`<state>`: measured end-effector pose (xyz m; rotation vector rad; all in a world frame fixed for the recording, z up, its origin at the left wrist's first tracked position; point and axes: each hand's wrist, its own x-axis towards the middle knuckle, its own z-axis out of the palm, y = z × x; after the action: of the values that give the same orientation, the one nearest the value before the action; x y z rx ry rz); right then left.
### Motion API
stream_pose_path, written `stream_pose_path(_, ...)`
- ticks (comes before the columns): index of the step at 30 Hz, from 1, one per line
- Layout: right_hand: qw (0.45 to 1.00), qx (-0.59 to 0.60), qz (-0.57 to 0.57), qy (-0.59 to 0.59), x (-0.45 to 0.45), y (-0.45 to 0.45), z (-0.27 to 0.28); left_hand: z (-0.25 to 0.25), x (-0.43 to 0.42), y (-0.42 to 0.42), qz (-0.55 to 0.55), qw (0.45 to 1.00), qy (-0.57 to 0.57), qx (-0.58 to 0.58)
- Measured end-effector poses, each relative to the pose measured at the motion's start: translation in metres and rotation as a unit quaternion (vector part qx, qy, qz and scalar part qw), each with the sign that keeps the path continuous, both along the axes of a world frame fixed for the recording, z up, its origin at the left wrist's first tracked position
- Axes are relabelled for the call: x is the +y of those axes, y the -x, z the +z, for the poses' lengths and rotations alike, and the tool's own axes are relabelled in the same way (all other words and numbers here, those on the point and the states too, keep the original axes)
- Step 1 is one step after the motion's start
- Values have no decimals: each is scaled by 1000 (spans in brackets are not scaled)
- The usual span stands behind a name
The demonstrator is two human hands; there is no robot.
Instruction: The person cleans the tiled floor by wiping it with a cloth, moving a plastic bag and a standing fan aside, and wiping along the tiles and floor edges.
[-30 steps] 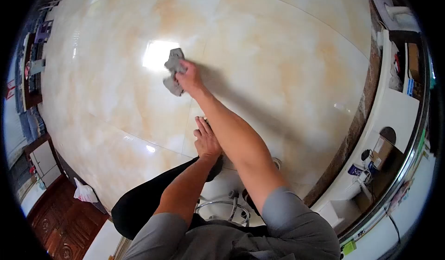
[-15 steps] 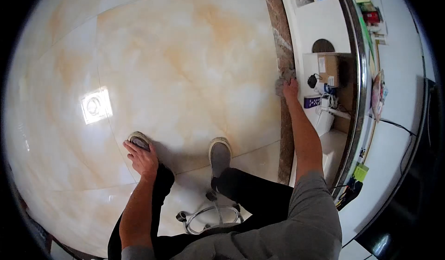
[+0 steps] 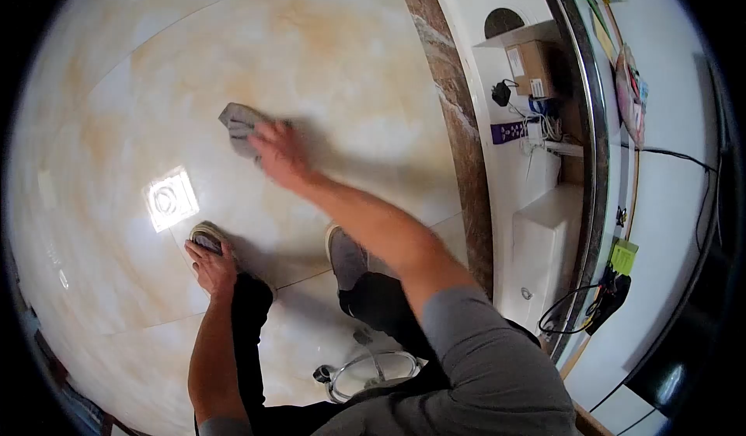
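My right hand [image 3: 281, 155] is pressed on a grey cloth [image 3: 245, 125] that lies bunched on the glossy tiled floor [image 3: 311, 55]. The fingers curl over the cloth's right part, and the hand is slightly blurred. Lower left, my left hand [image 3: 212, 269] rests at my left shoe [image 3: 207, 238], its fingers spread over the toe and holding nothing. My right shoe [image 3: 346, 257] stands flat on the floor between the two arms.
A dark brown marble border [image 3: 451, 109] runs along the white cabinet [image 3: 536, 238] on the right. Its open shelf holds a cardboard box [image 3: 531, 69], cables and a purple power strip [image 3: 509, 132]. A wheeled chrome stool base [image 3: 373, 370] stands below me.
From the marble border at the cabinet, my right hand has swept the cloth left onto the middle of the floor. My left hand stays at the left shoe. The view has shifted slightly.
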<state>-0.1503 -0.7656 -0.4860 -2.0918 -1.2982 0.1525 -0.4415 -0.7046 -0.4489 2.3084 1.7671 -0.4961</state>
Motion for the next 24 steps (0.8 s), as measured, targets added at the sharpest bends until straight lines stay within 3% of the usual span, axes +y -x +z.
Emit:
stream_pose_path(1,999,-44,11,24,-8,-26,5,2,-4,1,-2,1000,-2,-10)
stream_pose_path(2,991,-128,-12,-39,-27,-66,-12,-1,-6,5,-1,1000,4,-6)
stream_pose_path(3,991,-108,-81,-3,-47,-106,-5,-7,-3,8,-12,1000,-3,-18)
stream_pose_path(4,986,-128,-86,64,-78,-152,3,-12,0,10,-24,999,-12,-32)
stream_pose_path(5,953,-245,-99,150,-113,-197,-5,-14,0,13,-24,999,-9,-27)
stream_pose_path(6,939,-229,-109,233,-153,-233,-8,-15,0,16,-33,998,-20,-43)
stream_pose_path(7,878,-316,-94,347,-197,-255,-13,-12,0,14,-42,997,-30,-56)
stream_pose_path(8,879,-253,-126,385,-241,-269,-24,2,1,3,-13,999,-7,-42)
stream_pose_path(9,872,-264,-129,391,-279,-266,-21,-1,0,2,-14,999,-2,-34)
stream_pose_path(12,858,-318,-84,394,-352,-212,-12,-11,3,16,-19,996,-20,-85)
stream_pose_path(14,844,-278,-50,457,-390,-166,1,-12,-1,21,-28,995,-25,-95)
stream_pose_path(16,856,-307,-50,413,-439,-114,2,-23,0,33,-40,993,-34,-109)
stream_pose_path(19,878,-223,-81,415,-507,-11,11,-28,-4,59,-27,982,-35,-186)
stream_pose_path(21,886,-216,-105,396,-524,50,18,-4,-17,71,-43,980,100,-166)
stream_pose_path(22,897,-189,-111,384,-531,79,23,5,-20,87,-50,980,96,-164)
stream_pose_path(24,905,-157,-127,374,-541,117,24,18,-24,117,-19,960,270,-65)
